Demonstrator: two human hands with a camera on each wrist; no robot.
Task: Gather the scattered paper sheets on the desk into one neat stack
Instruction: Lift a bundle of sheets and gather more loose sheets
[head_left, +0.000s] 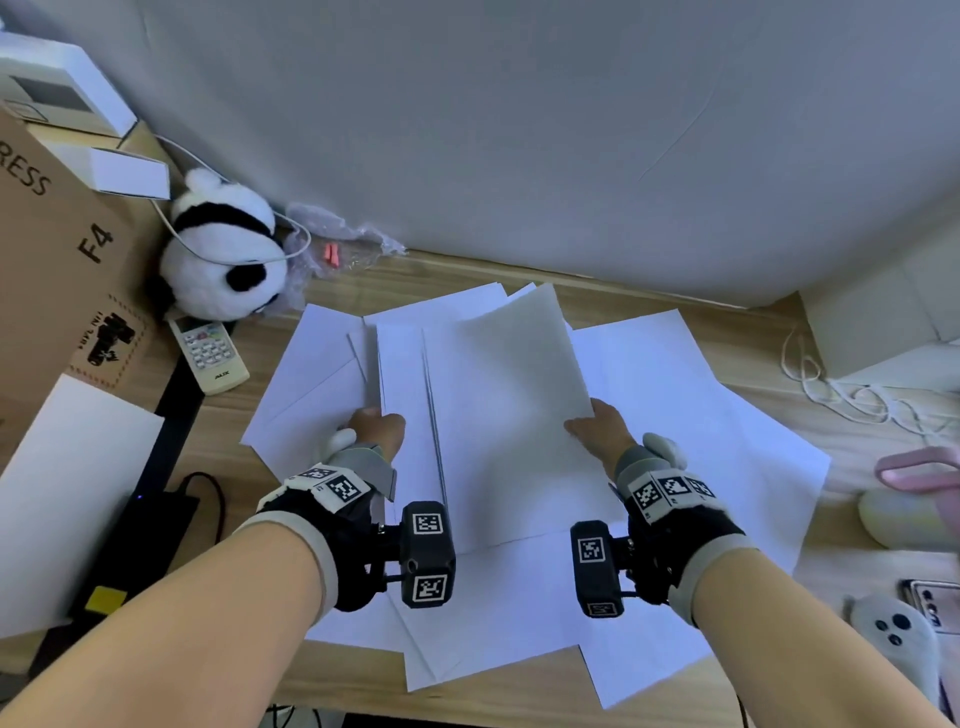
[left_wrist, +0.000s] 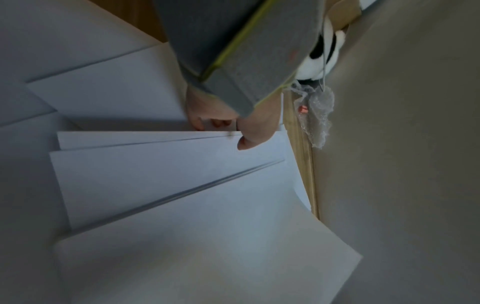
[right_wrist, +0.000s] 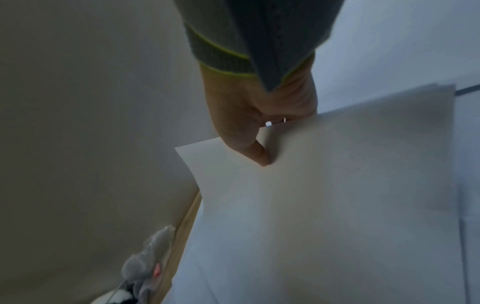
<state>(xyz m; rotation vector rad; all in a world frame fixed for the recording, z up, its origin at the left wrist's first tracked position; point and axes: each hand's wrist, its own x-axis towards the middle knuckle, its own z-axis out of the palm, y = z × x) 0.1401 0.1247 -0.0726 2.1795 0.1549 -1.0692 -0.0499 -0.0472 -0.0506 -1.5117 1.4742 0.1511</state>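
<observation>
Several white paper sheets (head_left: 665, 395) lie overlapping on the wooden desk (head_left: 649, 306). My left hand (head_left: 376, 428) pinches the left edge of a fanned bundle of sheets (head_left: 402, 374), thumb on top; the left wrist view shows its thumb (left_wrist: 246, 142) over the bundle's edge (left_wrist: 145, 142). My right hand (head_left: 597, 434) pinches the near right corner of a raised sheet (head_left: 514, 364) that bows upward over the pile. In the right wrist view the thumb (right_wrist: 255, 152) presses on that sheet (right_wrist: 337, 185), with the fingers hidden beneath.
A panda plush (head_left: 226, 254), a remote control (head_left: 210, 353) and a cardboard box (head_left: 57, 249) stand at the left. Crumpled plastic wrap (head_left: 337, 234) lies by the wall. White cables (head_left: 852, 395), a pink object (head_left: 919, 467) and a controller (head_left: 898, 639) are at the right.
</observation>
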